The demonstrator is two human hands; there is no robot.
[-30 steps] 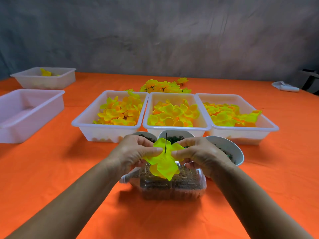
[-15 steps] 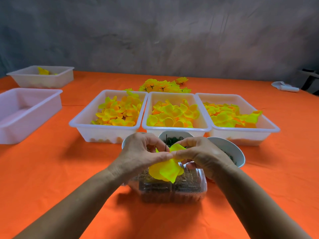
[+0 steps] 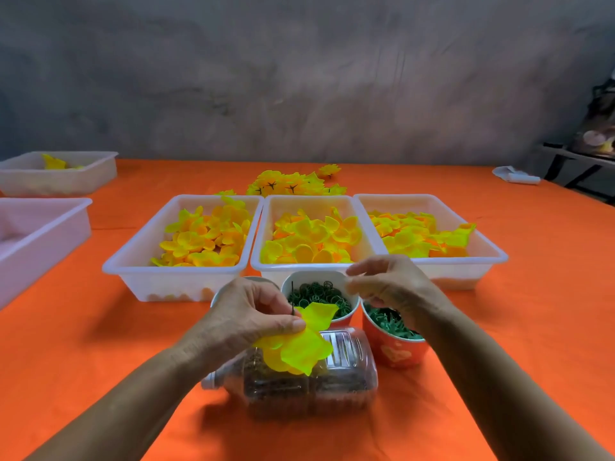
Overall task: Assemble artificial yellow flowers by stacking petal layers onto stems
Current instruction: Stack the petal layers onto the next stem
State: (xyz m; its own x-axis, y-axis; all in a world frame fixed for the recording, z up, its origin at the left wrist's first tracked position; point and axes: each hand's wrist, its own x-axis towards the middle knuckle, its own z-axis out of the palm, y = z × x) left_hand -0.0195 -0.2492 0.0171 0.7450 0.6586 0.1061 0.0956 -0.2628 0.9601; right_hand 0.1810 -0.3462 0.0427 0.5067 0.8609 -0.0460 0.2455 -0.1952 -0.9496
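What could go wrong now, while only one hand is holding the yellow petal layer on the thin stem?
1. The left hand alone pinches the floppy yellow-green petal layer on the thin dark stem; the layer could slide off or tilt.
2. The right hand hovers over the cup of green rings and the orange cup of green parts; a careless reach might tip one.

single head-worn view, forward and down, close over the orange table (image 3: 100, 327)
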